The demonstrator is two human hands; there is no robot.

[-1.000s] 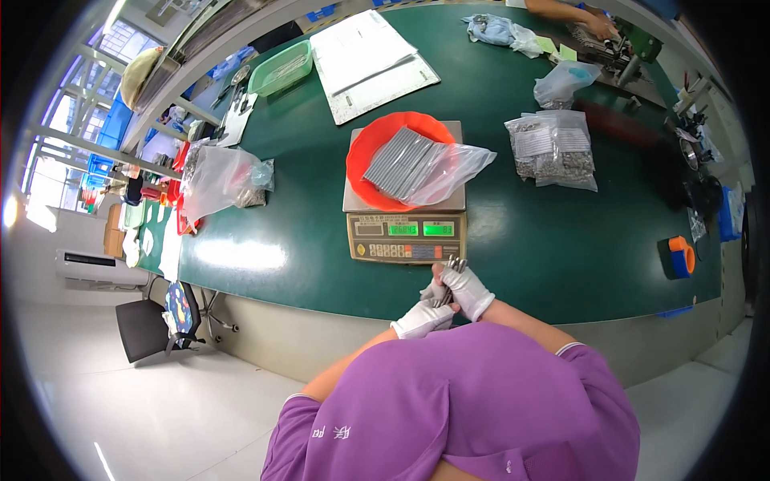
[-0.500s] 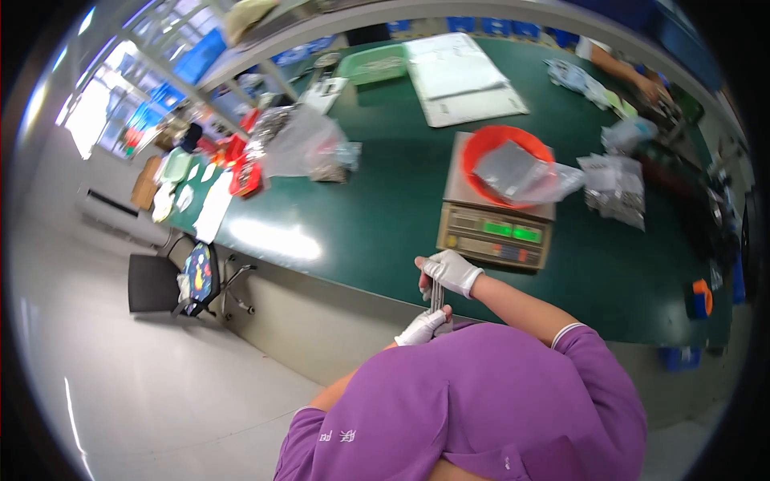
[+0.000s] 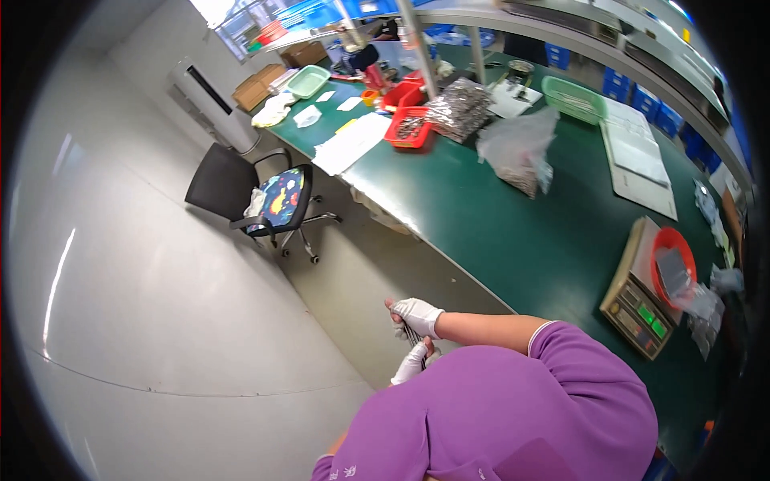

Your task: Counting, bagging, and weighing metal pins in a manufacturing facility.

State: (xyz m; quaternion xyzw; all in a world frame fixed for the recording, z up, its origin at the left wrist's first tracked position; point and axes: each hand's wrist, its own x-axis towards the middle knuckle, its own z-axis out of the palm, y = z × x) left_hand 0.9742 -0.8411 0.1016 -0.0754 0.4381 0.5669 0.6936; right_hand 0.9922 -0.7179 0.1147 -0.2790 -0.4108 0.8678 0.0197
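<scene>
We are looking down past a purple sleeve [image 3: 513,401] that is covering most of both arms. Our left hand [image 3: 411,365] and right hand [image 3: 417,315], both in white gloves, are meeting just off the table's near edge. Between them a thin dark metal piece [image 3: 412,335] is showing; the right fingers are curling closed around its upper end and the left fingers are pinching its lower end, though the piece is too small for us to tell its kind.

Beyond, the green table [image 3: 513,232] is stretching away. A weighing scale [image 3: 638,298] is carrying a red bowl [image 3: 672,268] at the right. Farther along, a clear bag [image 3: 520,148], red trays [image 3: 409,128] and papers [image 3: 351,142] are lying. At the left, a black chair [image 3: 241,192] is standing on the grey floor [image 3: 144,305].
</scene>
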